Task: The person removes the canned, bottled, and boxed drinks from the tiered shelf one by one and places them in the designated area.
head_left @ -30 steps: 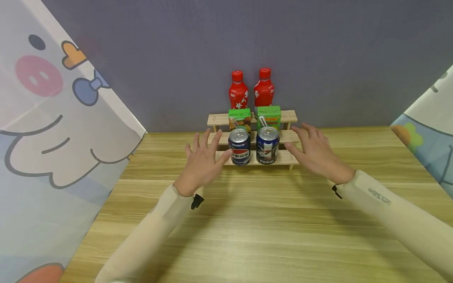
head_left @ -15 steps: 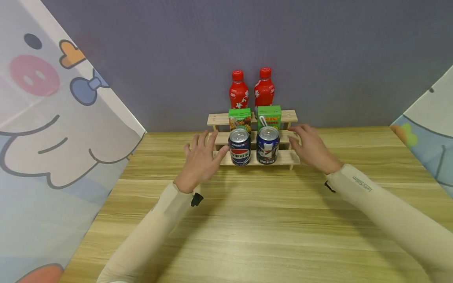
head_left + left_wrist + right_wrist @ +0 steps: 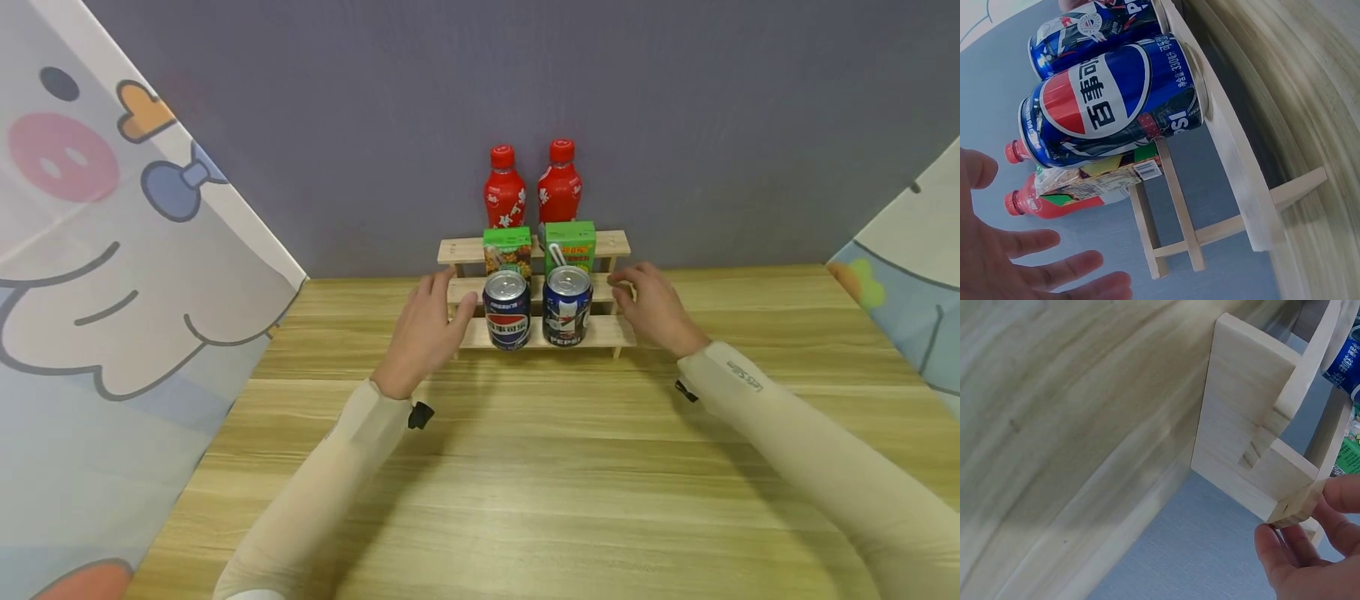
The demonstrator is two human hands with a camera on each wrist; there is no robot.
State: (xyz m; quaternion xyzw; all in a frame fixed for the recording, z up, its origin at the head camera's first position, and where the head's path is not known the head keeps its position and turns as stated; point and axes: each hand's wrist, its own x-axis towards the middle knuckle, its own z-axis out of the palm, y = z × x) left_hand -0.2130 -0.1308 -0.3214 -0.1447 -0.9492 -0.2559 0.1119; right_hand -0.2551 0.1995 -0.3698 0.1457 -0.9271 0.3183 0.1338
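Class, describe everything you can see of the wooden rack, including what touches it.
The rack is pale, grained wood by its look: three narrow boards rising in steps, on end supports. It stands upright on the table. Two cans sit on the lowest board, two cartons on the middle one; two bottles stand at the back, their bases hidden. The right hand pinches the middle board's end; the left hand is near the opposite end, apparently not touching.

left hand (image 3: 426, 333): outstretched | right hand (image 3: 652, 308): curled, gripping | arms (image 3: 322, 479): extended forward
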